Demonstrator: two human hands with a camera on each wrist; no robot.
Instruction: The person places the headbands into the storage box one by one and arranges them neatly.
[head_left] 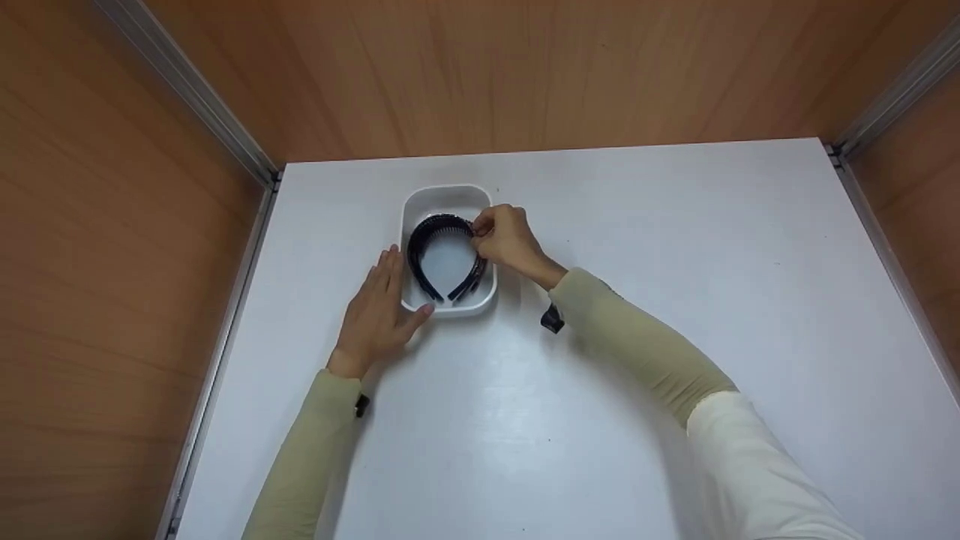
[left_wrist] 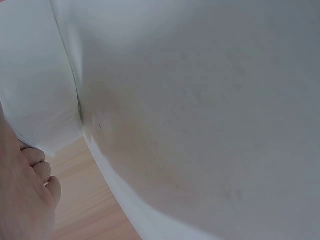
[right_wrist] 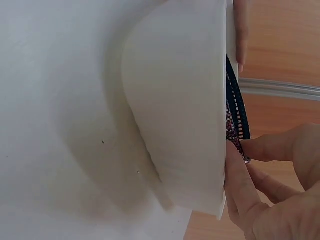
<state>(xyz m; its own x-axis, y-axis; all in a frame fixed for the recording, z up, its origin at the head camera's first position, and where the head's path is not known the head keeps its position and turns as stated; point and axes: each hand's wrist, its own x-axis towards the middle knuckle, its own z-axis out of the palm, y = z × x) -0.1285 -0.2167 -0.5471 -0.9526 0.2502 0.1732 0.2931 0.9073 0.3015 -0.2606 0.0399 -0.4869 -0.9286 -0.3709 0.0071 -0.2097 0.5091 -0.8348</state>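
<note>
A white rounded container [head_left: 456, 309] holds headbands, lying with their ends toward the near side. The black headband [head_left: 417, 251] has comb-like teeth along its inner edge. Beside it in the right wrist view is a glittery headband [right_wrist: 231, 125], mostly hidden by the container's wall. My right hand [head_left: 511, 238] reaches over the right rim and pinches the glittery headband between thumb and fingers. My left hand [head_left: 373, 319] rests along the container's left side with fingers straight, its thumb at the near rim.
The container stands on a white table [head_left: 600, 450], toward its far edge. Wooden panels [head_left: 525, 75] rise behind and at both sides, with metal rails [head_left: 217, 112] at the corners. A small black device [head_left: 552, 319] shows under the right sleeve.
</note>
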